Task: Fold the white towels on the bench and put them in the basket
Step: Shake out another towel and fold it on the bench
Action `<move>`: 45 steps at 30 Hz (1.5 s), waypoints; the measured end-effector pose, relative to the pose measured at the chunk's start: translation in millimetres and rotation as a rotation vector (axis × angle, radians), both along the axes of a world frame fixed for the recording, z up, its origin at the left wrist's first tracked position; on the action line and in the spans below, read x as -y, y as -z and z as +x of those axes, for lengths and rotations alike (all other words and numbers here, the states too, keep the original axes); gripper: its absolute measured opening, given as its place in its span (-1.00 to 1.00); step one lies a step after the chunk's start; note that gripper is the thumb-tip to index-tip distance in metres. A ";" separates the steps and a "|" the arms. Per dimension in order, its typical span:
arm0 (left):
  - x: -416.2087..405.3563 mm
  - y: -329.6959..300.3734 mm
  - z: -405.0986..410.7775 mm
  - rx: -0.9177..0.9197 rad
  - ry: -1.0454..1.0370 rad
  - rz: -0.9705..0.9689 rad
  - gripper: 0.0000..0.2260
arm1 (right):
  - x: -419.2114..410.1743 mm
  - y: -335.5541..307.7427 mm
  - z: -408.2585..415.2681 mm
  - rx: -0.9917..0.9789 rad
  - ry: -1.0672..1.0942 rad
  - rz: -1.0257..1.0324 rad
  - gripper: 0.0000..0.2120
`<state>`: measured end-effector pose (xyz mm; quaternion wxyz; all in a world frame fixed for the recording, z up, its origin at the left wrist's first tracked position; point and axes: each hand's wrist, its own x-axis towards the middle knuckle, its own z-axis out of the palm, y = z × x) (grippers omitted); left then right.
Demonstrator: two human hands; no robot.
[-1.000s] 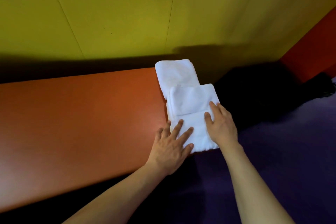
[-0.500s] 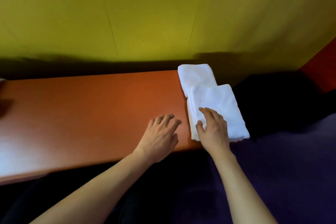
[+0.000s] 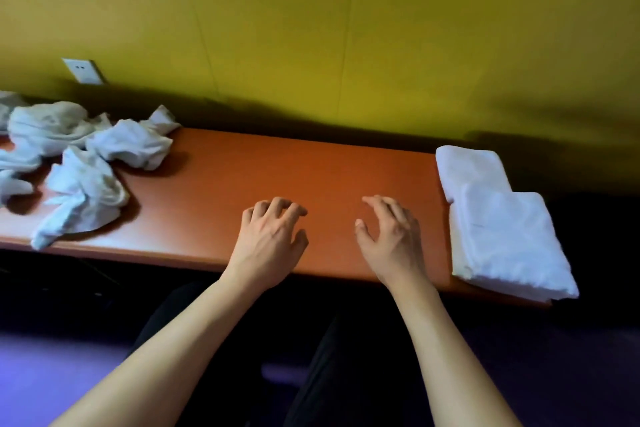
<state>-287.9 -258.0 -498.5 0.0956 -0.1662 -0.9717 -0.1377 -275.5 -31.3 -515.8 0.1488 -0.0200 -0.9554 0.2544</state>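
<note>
Two folded white towels lie at the right end of the orange bench (image 3: pixel 311 177): the near folded towel (image 3: pixel 505 239) overlaps the far folded towel (image 3: pixel 471 166). Several crumpled white towels (image 3: pixel 86 156) are heaped at the bench's left end. My left hand (image 3: pixel 270 239) and my right hand (image 3: pixel 391 236) hover over the bare middle of the bench, fingers loosely curled, holding nothing. Neither hand touches a towel. No basket is in view.
A yellow wall (image 3: pixel 346 28) runs behind the bench, with a white socket plate (image 3: pixel 83 71) at the left. Below the bench front edge are dark legs and a purple floor (image 3: pixel 41 374).
Both hands left the folded towel and moved left to the middle of the bench. The view swung left, bringing the crumpled towels into sight.
</note>
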 end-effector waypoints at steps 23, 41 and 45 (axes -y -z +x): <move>312.6 86.3 -44.5 0.077 -0.460 0.003 -0.59 | 336.4 70.3 -137.6 0.133 -0.479 -0.061 -0.63; 375.0 137.4 -141.6 0.293 -0.568 0.223 -0.51 | 358.5 100.7 -181.5 0.278 -0.573 -0.003 -0.68; 345.8 141.7 -99.3 0.293 -0.427 0.276 -0.51 | 356.6 100.6 -167.6 0.316 -0.615 -0.022 -0.63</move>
